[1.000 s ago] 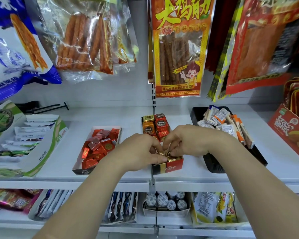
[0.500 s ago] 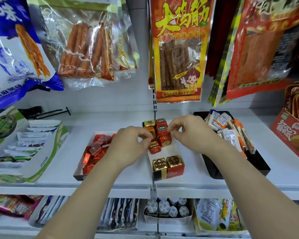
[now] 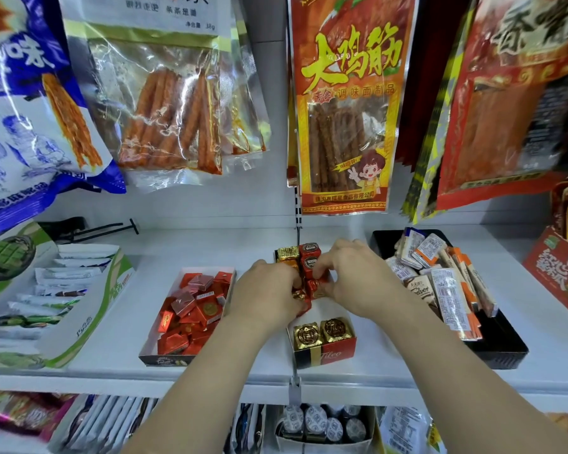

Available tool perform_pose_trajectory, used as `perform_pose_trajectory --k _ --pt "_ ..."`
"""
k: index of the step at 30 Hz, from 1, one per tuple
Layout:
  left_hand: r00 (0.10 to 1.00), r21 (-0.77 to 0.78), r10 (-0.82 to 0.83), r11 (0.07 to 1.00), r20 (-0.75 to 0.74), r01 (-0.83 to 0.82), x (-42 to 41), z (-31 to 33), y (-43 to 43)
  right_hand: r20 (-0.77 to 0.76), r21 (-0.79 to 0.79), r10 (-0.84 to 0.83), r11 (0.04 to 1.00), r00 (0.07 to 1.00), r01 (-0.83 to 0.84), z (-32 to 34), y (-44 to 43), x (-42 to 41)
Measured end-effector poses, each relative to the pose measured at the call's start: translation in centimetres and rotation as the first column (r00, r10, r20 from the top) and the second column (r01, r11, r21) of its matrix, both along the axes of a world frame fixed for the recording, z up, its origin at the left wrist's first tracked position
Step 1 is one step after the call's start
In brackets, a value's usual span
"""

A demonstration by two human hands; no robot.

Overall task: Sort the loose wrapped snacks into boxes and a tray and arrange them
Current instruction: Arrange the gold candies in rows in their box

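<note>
- Head view: your left hand and right hand meet over the middle of the narrow box that stands at the centre of the shelf.
- Both hands are curled in, fingertips pinched narrow around the red and gold foil sweets in the box's middle stretch. Whether either hand has one lifted clear or is only nudging them, you cannot tell; the fingers cover the contact.
- At the near end of that box two gold sweets sit side by side, squared up against the front wall. At the far end a gold one and some red ones are stacked, touching your right fingertips.
- The step in hand looks like arranging: you seem to be lining up the middle rows of this box, with the front row set and the back not yet tidy.
- To your left, the flat box of red squares lies in a loose heap, pieces tilted over one another. To your right, the black tray holds white and orange bars leaning in a rough fan.
- Next, you will likely need to press the middle sweets flat and slide them toward the gold pair so that no gap stays between rows.
- Foil is slippery and crumples; a light grip should serve better than a squeeze.
- Keep your wrists clear of the front pair, lest you knock it askew.
</note>
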State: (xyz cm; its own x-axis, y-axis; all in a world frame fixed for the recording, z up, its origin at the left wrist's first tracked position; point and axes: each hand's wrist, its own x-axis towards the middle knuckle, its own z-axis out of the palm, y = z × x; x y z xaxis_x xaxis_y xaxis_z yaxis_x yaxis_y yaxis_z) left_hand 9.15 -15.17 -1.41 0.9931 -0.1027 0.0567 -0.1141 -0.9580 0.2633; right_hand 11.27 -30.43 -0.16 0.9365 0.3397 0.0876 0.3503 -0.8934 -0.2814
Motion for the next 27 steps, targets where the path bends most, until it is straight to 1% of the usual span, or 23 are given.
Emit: perform_pose_trajectory --k 3,6,8,10,12,13,15,17,18,19,22,23,26,27 --pt "0.999 -0.012 -0.014 1.000 -0.044 0.014 0.2 0.0 0.2 0.013 -0.022 -0.004 1.000 1.000 0.004 0.0 0.0 0.0" --pt "0.999 -0.029 -0.047 0.998 -0.015 0.047 -0.2 0.2 0.4 0.049 0.034 -0.008 0.999 0.999 0.007 -0.2 0.0 0.0" --pt "0.998 -0.086 -0.047 0.995 0.044 0.050 -0.3 0.3 0.6 0.071 0.113 -0.033 0.993 0.997 0.025 -0.3 0.0 0.1" --pt "0.990 -0.187 0.016 0.982 0.139 0.010 -0.1 0.6 0.9 0.060 0.181 -0.040 0.983 0.997 0.028 -0.6 0.0 0.3" --pt "0.971 -0.246 0.085 0.969 0.222 -0.028 0.3 0.9 1.1 0.029 0.179 -0.015 0.984 0.999 0.010 -0.9 0.0 0.5" --pt "0.971 -0.242 0.091 0.970 0.222 -0.036 0.5 1.0 1.2 0.014 0.159 -0.004 0.987 1.000 0.002 -1.0 0.1 0.5" --pt "0.984 -0.187 0.064 0.982 0.164 -0.033 0.9 0.9 1.3 0.011 0.126 0.002 0.992 1.000 -0.004 -1.2 0.2 0.7" --pt "0.994 -0.114 0.037 0.993 0.104 -0.025 1.1 0.5 1.2 0.036 0.128 -0.004 0.992 0.999 -0.001 -1.3 0.4 0.8" --pt "0.994 -0.097 0.041 0.995 0.098 -0.031 1.1 0.3 1.1 0.048 0.130 -0.004 0.991 0.999 -0.002 -1.2 0.5 0.8" --pt "0.992 -0.102 0.054 0.994 0.117 -0.042 1.2 0.2 1.0 0.057 0.130 0.002 0.991 0.998 -0.009 -1.2 0.6 0.9" --pt "0.974 -0.194 0.090 0.980 0.208 -0.050 1.1 0.8 1.0 0.037 0.124 0.030 0.992 0.999 -0.035 -0.9 0.5 1.1" --pt "0.978 -0.190 0.070 0.981 0.197 -0.032 0.9 1.1 1.0 0.013 0.125 0.037 0.991 0.999 -0.039 -0.8 0.4 1.0" --pt "0.999 -0.050 -0.013 0.999 0.032 0.015 0.0 1.2 0.8 -0.032 0.126 0.036 0.991 0.999 -0.032 -0.5 0.2 0.9" --pt "1.000 -0.018 -0.026 0.999 -0.014 0.026 -0.2 1.1 0.8 -0.032 0.150 0.025 0.988 0.999 -0.020 -0.4 0.1 0.8"
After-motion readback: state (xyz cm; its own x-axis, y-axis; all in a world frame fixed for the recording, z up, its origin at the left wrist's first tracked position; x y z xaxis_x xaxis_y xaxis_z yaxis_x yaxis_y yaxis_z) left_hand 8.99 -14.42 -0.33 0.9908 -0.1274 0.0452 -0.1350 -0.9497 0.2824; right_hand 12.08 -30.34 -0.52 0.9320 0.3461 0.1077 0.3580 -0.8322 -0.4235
